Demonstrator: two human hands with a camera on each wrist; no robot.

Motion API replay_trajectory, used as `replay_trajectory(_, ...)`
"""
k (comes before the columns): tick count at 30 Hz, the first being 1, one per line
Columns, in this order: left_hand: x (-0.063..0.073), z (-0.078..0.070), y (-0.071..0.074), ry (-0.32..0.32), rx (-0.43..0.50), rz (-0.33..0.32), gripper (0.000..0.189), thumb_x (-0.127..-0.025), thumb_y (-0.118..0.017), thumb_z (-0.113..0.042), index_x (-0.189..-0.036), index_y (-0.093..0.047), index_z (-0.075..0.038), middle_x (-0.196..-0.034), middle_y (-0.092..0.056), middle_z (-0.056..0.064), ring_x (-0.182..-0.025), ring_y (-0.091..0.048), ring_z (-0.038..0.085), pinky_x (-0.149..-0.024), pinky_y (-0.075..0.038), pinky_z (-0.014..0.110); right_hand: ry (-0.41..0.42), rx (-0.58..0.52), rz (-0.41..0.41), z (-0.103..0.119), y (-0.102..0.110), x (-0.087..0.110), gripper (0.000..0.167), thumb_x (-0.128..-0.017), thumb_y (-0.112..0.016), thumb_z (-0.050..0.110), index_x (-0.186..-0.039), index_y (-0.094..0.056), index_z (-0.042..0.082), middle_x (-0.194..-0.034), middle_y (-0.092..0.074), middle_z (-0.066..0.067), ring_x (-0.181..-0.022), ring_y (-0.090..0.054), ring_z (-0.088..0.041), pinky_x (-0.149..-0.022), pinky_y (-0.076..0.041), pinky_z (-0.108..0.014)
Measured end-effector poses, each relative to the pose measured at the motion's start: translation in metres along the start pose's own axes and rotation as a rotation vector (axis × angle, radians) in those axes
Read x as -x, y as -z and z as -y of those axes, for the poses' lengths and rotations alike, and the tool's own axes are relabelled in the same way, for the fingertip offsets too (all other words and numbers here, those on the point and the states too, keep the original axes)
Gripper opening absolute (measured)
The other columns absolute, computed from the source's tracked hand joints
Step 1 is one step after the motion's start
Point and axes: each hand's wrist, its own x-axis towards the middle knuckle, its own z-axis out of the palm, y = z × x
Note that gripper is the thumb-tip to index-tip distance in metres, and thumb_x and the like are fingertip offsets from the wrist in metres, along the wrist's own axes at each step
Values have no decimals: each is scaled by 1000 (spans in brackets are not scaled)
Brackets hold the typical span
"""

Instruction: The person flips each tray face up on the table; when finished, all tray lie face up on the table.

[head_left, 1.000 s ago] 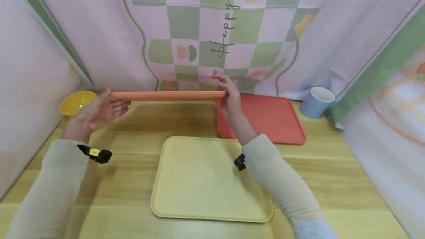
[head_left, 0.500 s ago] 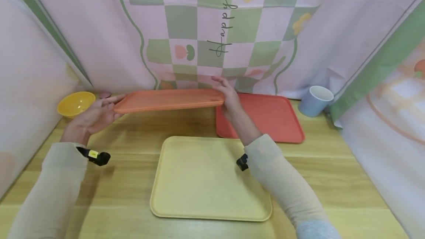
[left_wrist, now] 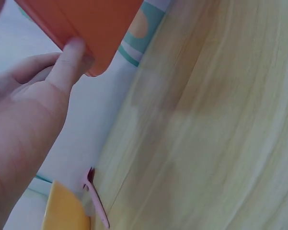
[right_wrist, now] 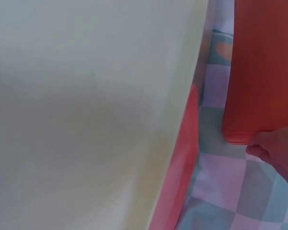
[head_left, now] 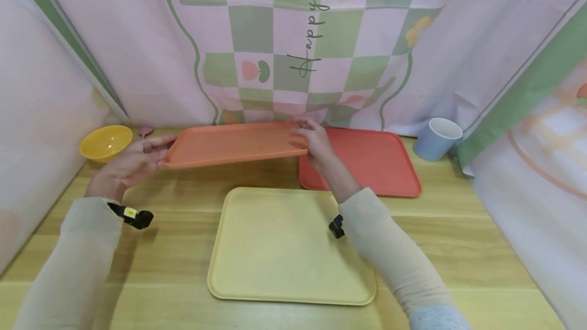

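An orange rectangular tray [head_left: 236, 142] is held above the back of the table, tilted so its upper face shows in the head view. My left hand [head_left: 130, 166] grips its left end; in the left wrist view the thumb presses on the tray [left_wrist: 93, 28] near a corner. At the right end, my right hand [head_left: 317, 142] pinches the rim, and the right wrist view shows those fingers at a corner. Below and nearer lies a flat yellow tray [head_left: 291, 246]. A red tray [head_left: 367, 162] lies at the back right, partly hidden behind the right hand and forearm.
At the back left of the wooden table [head_left: 171, 253] stands a yellow bowl [head_left: 105, 142], with a small pink utensil [head_left: 145, 131] beside it. A pale blue cup [head_left: 437, 140] is at the back right. A checked cloth [head_left: 249, 29] hangs behind.
The orange tray, seen edge-on a second ago, has tilted and its near edge has dropped, exposing its upper face. Both hands moved with it. The pink utensil has come into sight.
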Motion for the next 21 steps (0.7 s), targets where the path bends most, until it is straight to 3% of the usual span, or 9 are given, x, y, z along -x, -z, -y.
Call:
replay_trajectory(4, -2, 2, -3, 14, 29, -119, 41, -105, -38, 10, -135, -63, -2, -130, -67, 10, -110, -68, 19, -91, -55, 28, 16, -12, -28, -3, 1, -1, 23, -98, -52, -8, -119, -58, -2, -118, -49, -17, -110, -54, -29, -85, -57, -30)
replay_trajectory(8, -6, 2, -7, 55, 56, -282, 37, -104, -43, 9, -123, -72, -3, -119, -72, 9, -101, -71, 19, -84, -58, 29, 27, -19, -61, -3, 0, -2, 23, -97, -52, -10, -118, -59, -2, -126, -48, -21, -108, -54, -27, -88, -56, -33)
replay_trajectory(14, -13, -4, -14, 173, 4, -534, 30, -100, -56, 8, -98, -80, -10, -98, -76, 4, -84, -74, 16, -72, -60, 28, 7, 4, -90, -4, -1, -2, 39, -96, -49, -13, -135, -51, -11, -143, -41, -27, -113, -52, -27, -88, -54, -30)
replay_trajectory(21, -15, -6, -19, 207, -18, -690, 25, -95, -66, 7, -85, -80, -11, -87, -76, 2, -76, -73, 14, -66, -60, 25, -7, 86, -90, -7, -1, -3, 50, -91, -49, -19, -140, -50, -10, -142, -50, -25, -116, -52, -25, -72, -50, -19)
